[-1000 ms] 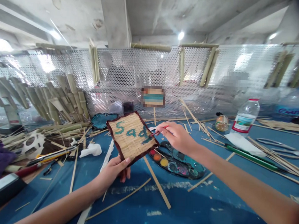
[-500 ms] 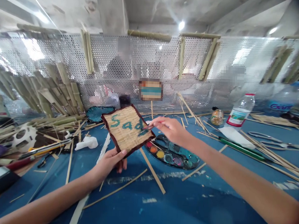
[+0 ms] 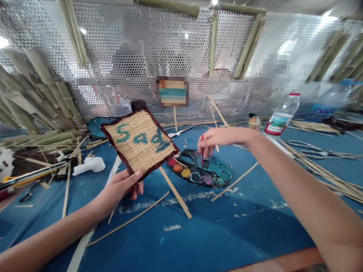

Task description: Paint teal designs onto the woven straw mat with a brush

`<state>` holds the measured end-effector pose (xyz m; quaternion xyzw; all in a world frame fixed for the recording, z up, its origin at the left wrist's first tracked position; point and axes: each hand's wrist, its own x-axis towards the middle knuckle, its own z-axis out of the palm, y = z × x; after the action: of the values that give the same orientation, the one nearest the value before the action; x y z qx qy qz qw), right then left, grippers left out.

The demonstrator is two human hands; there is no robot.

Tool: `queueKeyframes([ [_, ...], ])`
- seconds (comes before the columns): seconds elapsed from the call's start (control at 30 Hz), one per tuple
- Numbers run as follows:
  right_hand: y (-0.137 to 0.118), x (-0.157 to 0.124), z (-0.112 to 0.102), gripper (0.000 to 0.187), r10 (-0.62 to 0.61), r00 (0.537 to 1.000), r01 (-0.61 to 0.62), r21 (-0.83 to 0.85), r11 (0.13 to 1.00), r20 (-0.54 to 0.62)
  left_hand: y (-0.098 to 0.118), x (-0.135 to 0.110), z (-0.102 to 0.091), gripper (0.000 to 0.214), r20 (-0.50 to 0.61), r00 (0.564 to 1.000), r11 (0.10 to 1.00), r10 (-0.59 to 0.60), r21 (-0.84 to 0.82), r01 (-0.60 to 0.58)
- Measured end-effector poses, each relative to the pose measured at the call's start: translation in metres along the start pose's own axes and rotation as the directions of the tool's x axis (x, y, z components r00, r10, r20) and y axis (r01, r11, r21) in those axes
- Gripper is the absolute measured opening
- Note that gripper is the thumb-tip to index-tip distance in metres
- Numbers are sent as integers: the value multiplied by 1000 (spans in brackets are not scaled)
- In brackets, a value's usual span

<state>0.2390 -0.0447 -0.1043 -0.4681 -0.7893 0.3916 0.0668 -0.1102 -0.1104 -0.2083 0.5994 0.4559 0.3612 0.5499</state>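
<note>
Mat [image 3: 139, 144]: small woven square with dark border and teal lettering, held tilted above the blue table [image 3: 195, 241] by the left hand [image 3: 120, 187], thumb on the face at the near corner, fingers curled under, clamped on the edge. Change since half a second ago: the right hand [image 3: 211, 138] has left the mat, where the brush tip was at the last letter, and now sits over the palette [image 3: 199, 171], just right of the mat. Fingers pinched together on a thin red-handled brush [image 3: 202, 147], pointing down with its tip in or just above a teal well; contact not resolvable. Judged: stroke paused, brush being reloaded, lettering likely unfinished. Containers: palette wells hold red, orange, yellow, pink and several teal-blue paints, the far side smeared teal. Plastic bottle [image 3: 281, 115] stands well back right, contents unclear; small jar [image 3: 254, 121] just left of it, contents not readable. Bamboo strips [image 3: 174, 192] scattered over the table.
</note>
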Motion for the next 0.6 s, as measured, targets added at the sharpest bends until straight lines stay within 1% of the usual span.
queueKeyframes([
  [0.03,3,5,5,30,27,997,-26,-15,1000,73,0,0,0,45,3,1000,1000,0,-10,0],
  [0.07,5,10,9,31,47,995,-43,-47,998,92,0,-1,0,45,1,1000,1000,1,-19,-1],
  [0.17,7,18,14,31,97,994,-90,-151,985,40,0,-2,0,43,-3,1000,1000,1,-27,-1],
  [0.23,6,18,12,31,104,994,-97,-162,982,38,1,-3,1,43,0,1000,1000,-4,-25,4],
  [0.37,1,12,10,34,45,996,-56,-149,987,-78,5,-4,2,45,8,1000,1000,0,-22,0],
  [0.4,-2,11,11,34,33,997,-41,-126,991,-66,5,-5,2,46,8,1000,1000,2,-22,-1],
  [0.47,-6,10,15,34,-8,999,10,-52,999,45,6,-5,3,46,9,1000,1000,2,-23,-2],
  [0.53,-11,10,21,34,-87,985,85,18,996,147,7,-6,3,45,12,1000,1000,3,-27,-2],
  [0.6,-12,12,26,32,-121,976,121,14,993,181,6,-6,3,42,11,1000,999,2,-32,-2],
])
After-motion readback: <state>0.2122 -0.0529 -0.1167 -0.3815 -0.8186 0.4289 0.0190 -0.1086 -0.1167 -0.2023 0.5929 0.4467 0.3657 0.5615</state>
